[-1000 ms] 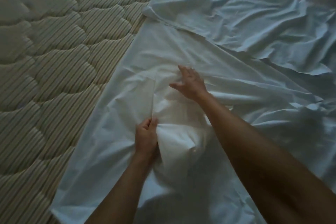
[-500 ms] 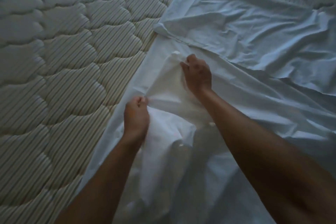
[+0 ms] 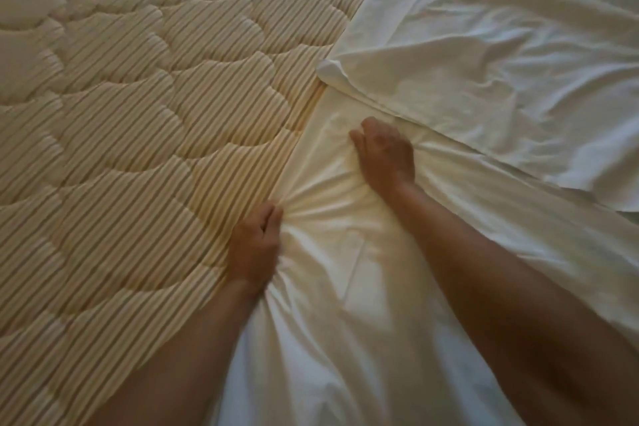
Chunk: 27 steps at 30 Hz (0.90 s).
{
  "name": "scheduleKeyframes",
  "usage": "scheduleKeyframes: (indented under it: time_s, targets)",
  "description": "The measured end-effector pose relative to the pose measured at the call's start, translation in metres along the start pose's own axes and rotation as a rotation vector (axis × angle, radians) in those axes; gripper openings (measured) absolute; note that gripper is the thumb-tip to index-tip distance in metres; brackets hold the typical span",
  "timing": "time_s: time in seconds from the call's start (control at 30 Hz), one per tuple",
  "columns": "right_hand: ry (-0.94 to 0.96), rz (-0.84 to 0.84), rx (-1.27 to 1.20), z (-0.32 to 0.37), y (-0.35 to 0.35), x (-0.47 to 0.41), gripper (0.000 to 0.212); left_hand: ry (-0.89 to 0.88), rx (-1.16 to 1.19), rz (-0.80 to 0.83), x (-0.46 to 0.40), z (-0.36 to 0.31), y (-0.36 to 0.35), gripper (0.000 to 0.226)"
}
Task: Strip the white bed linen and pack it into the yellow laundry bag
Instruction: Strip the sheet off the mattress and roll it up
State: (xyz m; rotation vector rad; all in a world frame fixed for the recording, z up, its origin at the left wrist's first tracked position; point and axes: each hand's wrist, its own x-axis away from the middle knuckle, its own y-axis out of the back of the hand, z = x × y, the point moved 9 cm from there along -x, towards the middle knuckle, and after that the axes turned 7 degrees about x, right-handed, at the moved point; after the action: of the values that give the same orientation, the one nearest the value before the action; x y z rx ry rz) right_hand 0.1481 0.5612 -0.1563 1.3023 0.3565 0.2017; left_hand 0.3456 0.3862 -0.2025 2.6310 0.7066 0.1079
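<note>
Over the last second the sheet (image 3: 345, 252) has been gathered toward the person; a second ago the right hand (image 3: 385, 156) lay flat with fingers spread on the cloth, half a second ago it had bunched a peak of fabric, and now it sits further up the bed, close to the folded-over upper layer (image 3: 484, 55), its fingers curled down into the cloth; whether that grip truly holds fabric or only presses on it I cannot tell for sure (the fingertips are hidden), though it looks like a fresh grab. The left hand (image 3: 256, 242) has kept its hold throughout; its grip is tight on a bunch at the sheet's left edge, with pleats fanning out from the fist, and it now lies right at the border with the bare mattress (image 3: 138, 97).

My reading: the linen is being drawn in hand over hand into a bundle; most of it lies spread across the right of the bed, so stripping is partly done and packing not begun; the yellow bag is not in view.
</note>
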Motion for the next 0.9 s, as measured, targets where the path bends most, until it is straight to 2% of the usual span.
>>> scheduleKeyframes:
  time_s: [0.13, 0.43, 0.53, 0.6, 0.67, 0.77, 0.9]
  targets:
    - [0.053, 0.007, -0.044, 0.022, 0.005, -0.02, 0.026, 0.064, 0.117, 0.019, -0.005, 0.004, 0.008, 0.042]
    - [0.092, 0.002, 0.019, 0.031, -0.003, -0.026, 0.026, 0.093, 0.178, 0.008, -0.01, 0.008, 0.013, 0.041]
    - [0.015, 0.07, 0.048, 0.031, -0.007, -0.021, 0.037, 0.083, 0.18, 0.016, -0.012, 0.008, 0.013, 0.039]
    - [-0.021, 0.078, 0.025, 0.036, -0.006, 0.004, 0.055, 0.07, 0.189, 0.023, -0.013, 0.007, 0.013, 0.038]
    - [0.025, 0.029, -0.051, 0.054, 0.001, 0.048, 0.061, 0.078, 0.199, 0.025, -0.014, 0.008, 0.013, 0.038]
    - [0.02, 0.07, -0.1, 0.07, 0.002, 0.126, 0.059, 0.089, 0.208, 0.027, -0.015, 0.009, 0.013, 0.038]
    - [-0.113, 0.124, 0.025, 0.066, 0.003, 0.208, 0.055, 0.074, 0.2, 0.033, -0.015, 0.007, 0.013, 0.037]
